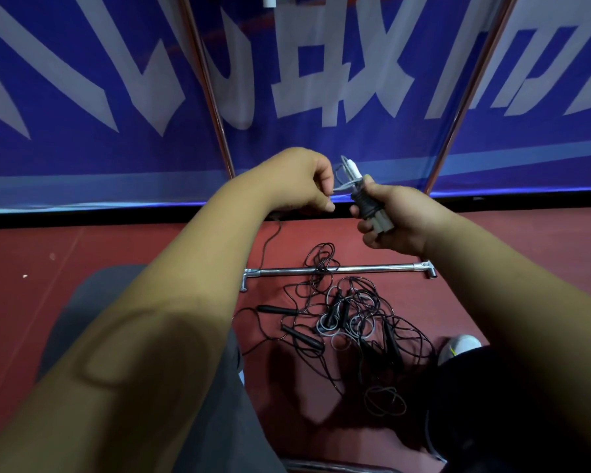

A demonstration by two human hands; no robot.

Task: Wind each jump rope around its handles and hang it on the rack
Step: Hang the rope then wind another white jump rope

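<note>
My right hand [394, 220] grips a pair of grey jump rope handles [369, 206] held together, with dark cord wound round their middle and white tips pointing up. My left hand [301, 180] pinches the grey cord [343, 187] just left of the handles. Below, a tangled pile of black and grey jump ropes [347, 322] with several black handles lies on the red floor. The chrome rack's base bar [338, 269] crosses behind the pile. Its two uprights [207, 80] rise on either side of my hands.
A blue banner [82, 97] with large white characters stands right behind the rack. My grey trouser leg [93, 302] is at the lower left. A white shoe [459, 346] sits at the lower right. A loose black cord [270, 240] trails down from under my left hand.
</note>
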